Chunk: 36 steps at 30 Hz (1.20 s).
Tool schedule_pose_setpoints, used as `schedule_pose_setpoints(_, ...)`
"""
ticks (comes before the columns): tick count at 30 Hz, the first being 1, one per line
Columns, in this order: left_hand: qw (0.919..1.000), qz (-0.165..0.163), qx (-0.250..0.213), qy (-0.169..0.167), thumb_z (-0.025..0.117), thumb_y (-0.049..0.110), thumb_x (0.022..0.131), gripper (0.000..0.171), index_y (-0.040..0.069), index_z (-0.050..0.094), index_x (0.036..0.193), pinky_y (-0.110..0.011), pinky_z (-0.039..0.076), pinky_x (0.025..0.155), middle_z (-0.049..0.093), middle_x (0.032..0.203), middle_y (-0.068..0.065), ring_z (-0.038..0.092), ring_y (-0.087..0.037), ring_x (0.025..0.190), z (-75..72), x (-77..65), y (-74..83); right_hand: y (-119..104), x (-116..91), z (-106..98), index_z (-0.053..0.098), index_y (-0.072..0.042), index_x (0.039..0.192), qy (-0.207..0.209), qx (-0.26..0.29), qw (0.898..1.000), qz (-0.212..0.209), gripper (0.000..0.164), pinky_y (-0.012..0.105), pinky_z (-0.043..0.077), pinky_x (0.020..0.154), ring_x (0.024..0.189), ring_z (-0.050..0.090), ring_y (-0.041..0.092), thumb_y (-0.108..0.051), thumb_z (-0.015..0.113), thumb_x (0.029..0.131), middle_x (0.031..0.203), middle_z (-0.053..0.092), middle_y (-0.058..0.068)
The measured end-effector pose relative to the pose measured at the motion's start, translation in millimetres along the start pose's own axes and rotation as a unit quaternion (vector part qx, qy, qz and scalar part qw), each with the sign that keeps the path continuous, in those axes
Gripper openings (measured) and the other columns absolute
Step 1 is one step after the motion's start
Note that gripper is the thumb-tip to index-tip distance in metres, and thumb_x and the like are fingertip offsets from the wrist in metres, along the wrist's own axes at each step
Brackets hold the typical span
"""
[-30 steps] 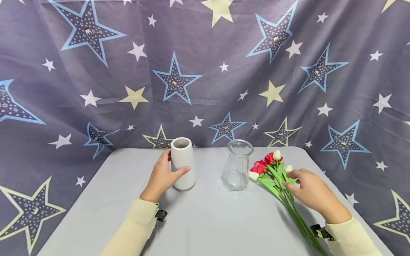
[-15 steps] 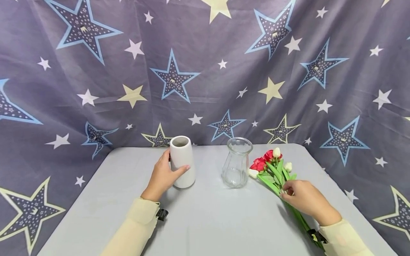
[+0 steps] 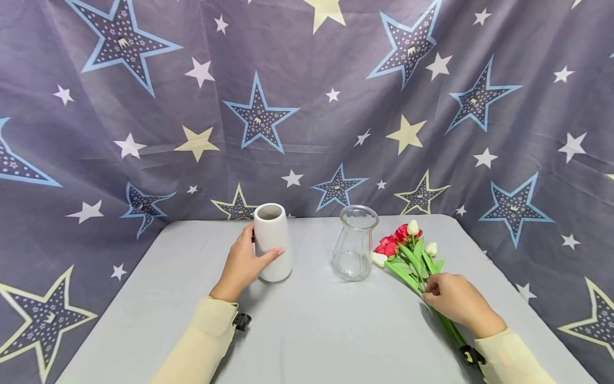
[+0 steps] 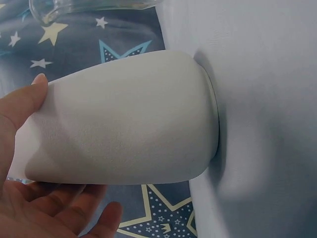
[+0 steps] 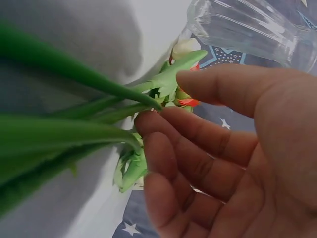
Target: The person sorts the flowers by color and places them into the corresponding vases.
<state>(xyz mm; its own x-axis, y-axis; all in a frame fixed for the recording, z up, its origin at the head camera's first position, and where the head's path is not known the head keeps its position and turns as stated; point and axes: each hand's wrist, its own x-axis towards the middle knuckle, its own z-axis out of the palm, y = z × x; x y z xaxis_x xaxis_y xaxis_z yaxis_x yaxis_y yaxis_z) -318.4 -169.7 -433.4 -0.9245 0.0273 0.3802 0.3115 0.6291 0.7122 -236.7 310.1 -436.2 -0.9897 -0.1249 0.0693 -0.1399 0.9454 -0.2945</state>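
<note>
"So, starting from the left, what do we have?"

"The left hand [image 3: 240, 266] holds the white vase [image 3: 272, 234], thumb across the near side, fingers round its left. The vase stands upright on the bench [image 3: 326, 330], mouth up."

"And next to it?"

"To its right, well apart, the glass vase [image 3: 352, 256] stands upright, untouched. Just right of that lie the flowers [image 3: 413, 257], blooms [image 3: 386, 246] at the far end, stems [image 3: 450, 326] running toward the near right."

"What about the right hand [image 3: 455, 298]?"

"It is at the stems, just below most of the leaves [image 3: 405, 276], its grip narrow and fingers bent. The right wrist view shows a gap between thumb and forefinger, so I can't tell whether the stems are pinched."

"What has just changed, then?"

"That hand has come down onto the stems. I'd judge the work is now at taking hold of the flowers, with the white vase steadied."

"Against the frame a second ago?"

"Back then the right fingers were spread over the upper leaves, close by a white bud [image 3: 431, 249]; now they're clear of it, nearer us. The left hand's hold and both vases look unchanged."
</note>
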Motion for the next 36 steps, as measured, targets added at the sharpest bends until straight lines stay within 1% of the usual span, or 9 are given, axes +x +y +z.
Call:
schedule_pose_setpoints(5, 1.0000, -0.002, -0.001, -0.002, 0.087, 0.049, 0.082, 0.094, 0.010, 0.040, 0.153, -0.054, 0.047, 0.106, 0.058, 0.139, -0.013, 0.058, -0.032, 0.129, -0.5, 0.1, -0.7, 2, 3, 2, 0.072, -0.012, 0.086, 0.011, 0.003, 1.000, 0.015, 0.009, 0.039, 0.051, 0.063, 0.069, 0.060, 0.014, -0.021, 0.074, 0.087, 0.080, 0.069, -0.003)
schedule_pose_setpoints(10, 1.0000, -0.005, -0.001, -0.007, 0.086, 0.050, 0.082, 0.094, 0.011, 0.039, 0.154, -0.054, 0.047, 0.107, 0.057, 0.141, -0.013, 0.058, -0.032, 0.130, -0.7, 0.0, -1.2, 5, 7, 4, 0.074, -0.010, 0.088, 0.005, 0.014, 0.999, 0.038, 0.014, 0.040, 0.052, 0.064, 0.069, 0.061, 0.016, -0.024, 0.074, 0.089, 0.082, 0.071, 0.000)
schedule_pose_setpoints(12, 0.9999, -0.005, -0.001, -0.010, 0.086, 0.050, 0.083, 0.095, 0.011, 0.038, 0.155, -0.055, 0.046, 0.107, 0.057, 0.142, -0.014, 0.057, -0.033, 0.131, -0.9, -0.1, -1.2, 6, 9, 5, 0.075, -0.010, 0.088, 0.005, 0.014, 0.999, 0.042, 0.015, 0.041, 0.052, 0.064, 0.070, 0.062, 0.016, -0.024, 0.075, 0.089, 0.082, 0.072, 0.000)
schedule_pose_setpoints(20, 0.9998, -0.005, -0.004, -0.019, 0.085, 0.050, 0.084, 0.096, 0.012, 0.035, 0.156, -0.055, 0.045, 0.110, 0.054, 0.145, -0.014, 0.055, -0.033, 0.134, -2.0, 0.0, -1.4, 8, 14, 9, 0.076, -0.010, 0.086, 0.014, 0.013, 0.999, 0.032, 0.011, 0.041, 0.052, 0.063, 0.069, 0.062, 0.017, -0.021, 0.073, 0.090, 0.081, 0.072, 0.000)
schedule_pose_setpoints(26, 0.9997, -0.004, -0.002, -0.022, 0.084, 0.050, 0.084, 0.095, 0.012, 0.035, 0.156, -0.055, 0.045, 0.108, 0.055, 0.142, -0.014, 0.056, -0.033, 0.131, -1.6, 0.2, -2.2, 9, 16, 11, 0.076, -0.011, 0.083, 0.020, 0.009, 0.999, 0.028, 0.012, 0.041, 0.051, 0.063, 0.069, 0.062, 0.017, -0.020, 0.073, 0.090, 0.081, 0.073, 0.001)
schedule_pose_setpoints(29, 0.9998, -0.001, 0.000, -0.021, 0.085, 0.048, 0.085, 0.094, 0.011, 0.035, 0.155, -0.055, 0.045, 0.107, 0.056, 0.139, -0.014, 0.057, -0.032, 0.128, -1.7, 0.4, -2.2, 8, 17, 11, 0.074, -0.013, 0.080, 0.024, 0.011, 0.999, 0.026, 0.013, 0.038, 0.048, 0.061, 0.067, 0.058, 0.017, -0.020, 0.072, 0.090, 0.078, 0.071, 0.000)
schedule_pose_setpoints(32, 0.9998, 0.001, -0.001, -0.021, 0.084, 0.047, 0.085, 0.093, 0.010, 0.035, 0.155, -0.054, 0.045, 0.107, 0.056, 0.138, -0.014, 0.057, -0.032, 0.127, -1.8, 0.4, -1.6, 7, 17, 12, 0.069, -0.015, 0.072, 0.024, 0.016, 0.999, 0.028, 0.020, 0.035, 0.041, 0.058, 0.062, 0.052, 0.017, -0.019, 0.071, 0.092, 0.069, 0.063, -0.002)
schedule_pose_setpoints(36, 0.9997, -0.002, -0.004, -0.024, 0.084, 0.047, 0.085, 0.095, 0.010, 0.034, 0.156, -0.056, 0.043, 0.110, 0.053, 0.144, -0.016, 0.055, -0.034, 0.133, -1.8, 0.3, -0.7, 6, 17, 12, 0.064, -0.015, 0.069, 0.030, 0.017, 0.999, 0.030, 0.024, 0.033, 0.037, 0.057, 0.060, 0.047, 0.018, -0.018, 0.069, 0.093, 0.064, 0.056, -0.001)
